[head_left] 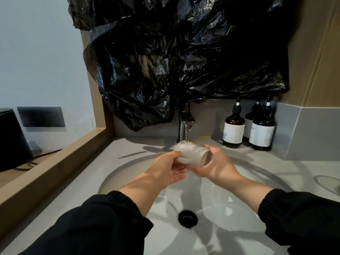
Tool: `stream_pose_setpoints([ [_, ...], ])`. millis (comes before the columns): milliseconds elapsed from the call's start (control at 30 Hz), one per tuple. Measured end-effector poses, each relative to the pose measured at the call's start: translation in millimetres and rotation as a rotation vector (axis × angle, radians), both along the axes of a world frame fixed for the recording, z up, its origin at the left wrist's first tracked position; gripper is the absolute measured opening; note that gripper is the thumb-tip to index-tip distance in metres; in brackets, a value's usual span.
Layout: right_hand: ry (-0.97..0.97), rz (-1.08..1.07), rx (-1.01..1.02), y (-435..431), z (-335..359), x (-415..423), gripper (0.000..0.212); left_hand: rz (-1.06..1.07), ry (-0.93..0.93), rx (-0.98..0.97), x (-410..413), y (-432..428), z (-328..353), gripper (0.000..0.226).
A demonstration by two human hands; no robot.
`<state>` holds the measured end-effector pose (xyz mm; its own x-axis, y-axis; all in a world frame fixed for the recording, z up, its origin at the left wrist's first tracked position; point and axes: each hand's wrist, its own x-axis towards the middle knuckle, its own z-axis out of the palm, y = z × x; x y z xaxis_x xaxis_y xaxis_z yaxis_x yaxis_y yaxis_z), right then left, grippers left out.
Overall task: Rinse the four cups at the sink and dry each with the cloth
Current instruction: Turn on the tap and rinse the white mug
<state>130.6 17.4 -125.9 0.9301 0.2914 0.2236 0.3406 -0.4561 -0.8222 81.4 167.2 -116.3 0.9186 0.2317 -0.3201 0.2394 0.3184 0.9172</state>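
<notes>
Gripping one cup point(189, 153) under the faucet point(185, 124), fingers point(173, 155) of left hand point(165, 171), right hand point(216, 165); pump bottles point(233, 132) behind.

The small off-white ceramic cup point(191, 153) looks matt and faintly speckled, wet where water strikes it. The round white sink basin point(220, 232) is smooth and glossy, and its black drain ring point(187, 219) is shiny. The short metal tap point(186, 124) has a brushed sheen. The crumpled black plastic sheet point(174, 52) gleams along its creases. The brown pump bottles point(233, 124) are glossy, with matt paper labels. The black fabric sleeves point(103, 227) look soft and dull.
</notes>
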Motion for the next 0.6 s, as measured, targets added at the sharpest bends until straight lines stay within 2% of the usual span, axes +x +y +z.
stream_pose_setpoints([
  [100,-0.043,-0.001,-0.084,-2,2,-6,0.093,-0.001,-0.001,-0.086,-1,0,0,0.017],
  [167,-0.057,0.001,-0.118,-3,3,-8,0.089,0.003,-0.019,-0.073,-1,-1,0,0.012],
  [267,-0.039,0.014,-0.109,-2,2,-6,0.095,0.015,-0.06,-0.058,0,0,0,0.012],
  [333,0.021,0.038,-0.028,-2,0,-1,0.099,0.039,-0.09,-0.003,0,1,0,0.019],
  [400,0.105,0.074,0.049,-4,-1,4,0.093,0.046,-0.115,0.069,0,1,1,0.025],
  [533,0.424,0.163,0.421,-7,-1,6,0.051,0.009,-0.168,0.22,1,2,1,0.034],
  [600,0.558,0.164,0.591,-11,-1,7,0.041,-0.042,-0.213,0.369,2,1,0,0.036],
])
